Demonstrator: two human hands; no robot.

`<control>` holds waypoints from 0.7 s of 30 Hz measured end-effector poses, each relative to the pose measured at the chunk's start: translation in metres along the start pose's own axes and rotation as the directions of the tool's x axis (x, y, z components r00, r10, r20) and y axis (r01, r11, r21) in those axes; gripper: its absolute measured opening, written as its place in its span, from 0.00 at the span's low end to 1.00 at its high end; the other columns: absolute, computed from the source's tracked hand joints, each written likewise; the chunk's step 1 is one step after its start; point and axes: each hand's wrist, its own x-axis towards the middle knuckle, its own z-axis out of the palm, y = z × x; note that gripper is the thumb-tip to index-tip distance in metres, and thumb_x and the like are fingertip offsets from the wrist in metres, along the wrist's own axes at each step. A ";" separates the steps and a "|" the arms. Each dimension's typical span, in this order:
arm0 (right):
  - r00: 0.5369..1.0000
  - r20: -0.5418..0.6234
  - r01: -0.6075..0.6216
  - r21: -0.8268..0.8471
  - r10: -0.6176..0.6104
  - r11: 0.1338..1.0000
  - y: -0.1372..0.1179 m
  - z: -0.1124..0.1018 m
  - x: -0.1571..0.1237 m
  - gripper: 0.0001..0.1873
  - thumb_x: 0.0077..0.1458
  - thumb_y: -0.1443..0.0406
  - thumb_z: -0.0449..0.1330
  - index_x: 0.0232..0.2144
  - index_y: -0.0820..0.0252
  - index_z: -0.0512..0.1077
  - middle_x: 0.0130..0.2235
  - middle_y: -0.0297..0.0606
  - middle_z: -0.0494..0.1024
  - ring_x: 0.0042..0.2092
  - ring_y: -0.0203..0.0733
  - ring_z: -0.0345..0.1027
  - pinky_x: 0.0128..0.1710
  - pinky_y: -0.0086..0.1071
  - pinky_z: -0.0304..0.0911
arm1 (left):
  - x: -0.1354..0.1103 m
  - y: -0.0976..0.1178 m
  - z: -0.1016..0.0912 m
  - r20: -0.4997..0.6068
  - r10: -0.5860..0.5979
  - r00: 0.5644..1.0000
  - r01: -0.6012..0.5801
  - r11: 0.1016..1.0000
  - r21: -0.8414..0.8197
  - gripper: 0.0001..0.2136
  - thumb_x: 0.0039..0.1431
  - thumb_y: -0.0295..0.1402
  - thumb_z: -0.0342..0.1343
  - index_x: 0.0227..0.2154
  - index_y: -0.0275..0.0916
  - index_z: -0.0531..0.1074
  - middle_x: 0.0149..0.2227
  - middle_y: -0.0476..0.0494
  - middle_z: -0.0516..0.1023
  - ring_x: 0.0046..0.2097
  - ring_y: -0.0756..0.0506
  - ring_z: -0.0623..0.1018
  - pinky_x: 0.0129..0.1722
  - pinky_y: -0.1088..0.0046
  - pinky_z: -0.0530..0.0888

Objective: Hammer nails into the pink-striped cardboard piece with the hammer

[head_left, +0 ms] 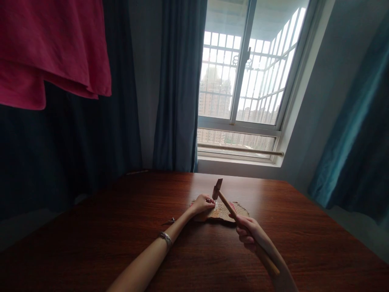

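Note:
My right hand (247, 232) is closed around the wooden handle of a hammer (228, 204), which slants up and to the left. The metal hammer head is right over the fingertips of my left hand (204, 204). Those fingers are pinched on a thin upright nail, mostly hidden and small in view, at the left part of a tan board (235, 211). The board lies flat, dotted with many small marks or holes, with white and red patches and a ragged edge. Whether hammer and nail touch, I cannot tell.
Small dark pointed metal pieces (170, 221) lie left of the board on the brown wooden table (194, 263). A barred window (240, 81) and blue curtains (179, 89) stand behind it. Pink cloth (57, 48) hangs at upper left.

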 end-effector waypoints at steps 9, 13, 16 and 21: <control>1.000 0.007 0.022 0.010 -0.022 1.000 0.001 -0.003 0.002 0.27 0.47 0.53 0.59 0.47 0.61 0.62 0.16 0.22 0.57 0.12 0.23 0.44 0.07 0.18 0.38 | 0.000 -0.001 0.000 0.003 0.027 1.000 -0.027 1.000 -0.015 0.12 0.44 0.37 0.55 0.28 0.34 0.77 0.29 0.47 0.76 0.32 0.48 0.73 0.30 0.78 0.64; 1.000 -0.006 0.006 -0.004 -0.006 1.000 0.001 -0.001 0.001 0.29 0.46 0.52 0.59 0.48 0.61 0.61 0.16 0.22 0.57 0.12 0.22 0.44 0.07 0.17 0.38 | 0.000 0.001 0.000 -0.002 -0.019 1.000 0.019 1.000 0.002 0.12 0.43 0.37 0.56 0.26 0.34 0.77 0.26 0.47 0.76 0.29 0.49 0.72 0.28 0.78 0.63; 1.000 0.011 0.008 0.000 -0.008 1.000 0.001 0.000 0.000 0.30 0.46 0.52 0.60 0.48 0.61 0.61 0.16 0.22 0.56 0.12 0.22 0.44 0.07 0.18 0.38 | -0.001 0.003 0.000 -0.002 -0.026 1.000 0.026 1.000 -0.003 0.12 0.44 0.38 0.55 0.25 0.33 0.77 0.25 0.48 0.75 0.29 0.49 0.72 0.28 0.78 0.63; 1.000 -0.004 0.018 -0.007 -0.018 1.000 0.000 -0.001 0.001 0.29 0.46 0.52 0.59 0.48 0.60 0.62 0.16 0.22 0.57 0.12 0.22 0.45 0.08 0.18 0.38 | -0.002 0.003 -0.001 -0.008 0.017 1.000 -0.017 1.000 -0.014 0.12 0.44 0.37 0.55 0.27 0.34 0.77 0.28 0.47 0.76 0.31 0.48 0.73 0.30 0.78 0.64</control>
